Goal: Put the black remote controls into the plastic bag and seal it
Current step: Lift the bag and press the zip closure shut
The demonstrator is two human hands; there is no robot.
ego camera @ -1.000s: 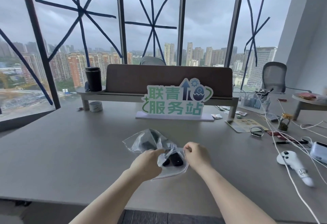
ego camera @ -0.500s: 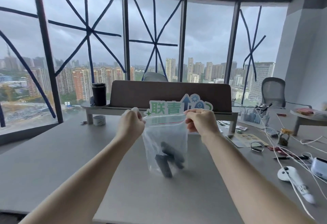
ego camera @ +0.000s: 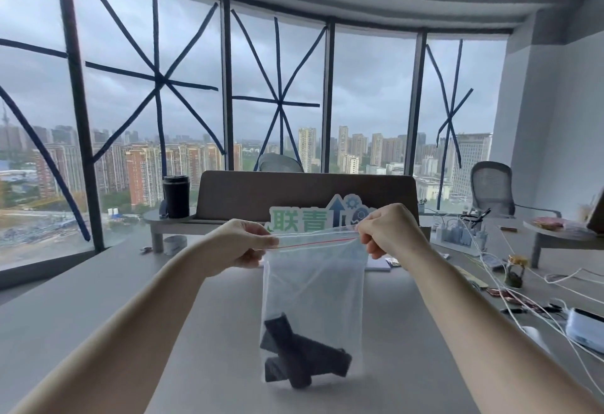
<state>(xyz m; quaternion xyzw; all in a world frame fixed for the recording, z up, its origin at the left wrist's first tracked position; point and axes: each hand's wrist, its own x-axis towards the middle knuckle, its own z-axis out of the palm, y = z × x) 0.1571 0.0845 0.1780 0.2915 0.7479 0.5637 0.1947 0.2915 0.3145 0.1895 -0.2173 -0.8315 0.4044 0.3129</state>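
A clear plastic bag (ego camera: 315, 286) with a red zip line hangs upright in the air above the grey table (ego camera: 114, 315). The black remote controls (ego camera: 300, 356) lie crossed over one another at its bottom. My left hand (ego camera: 243, 245) pinches the top left corner of the bag at the zip strip. My right hand (ego camera: 387, 232) pinches the top right corner. The zip strip is stretched taut between the two hands.
A green and white sign (ego camera: 300, 221) stands behind the bag, in front of a brown desk divider (ego camera: 304, 191). A black cup (ego camera: 176, 196) stands at the left. White cables (ego camera: 523, 296), a small jar (ego camera: 516, 270) and white devices (ego camera: 585, 328) clutter the right side.
Both hands lifted the bag from the table and now hold it hanging by its top corners. The remotes slid to the bottom. The camera tilted upward.
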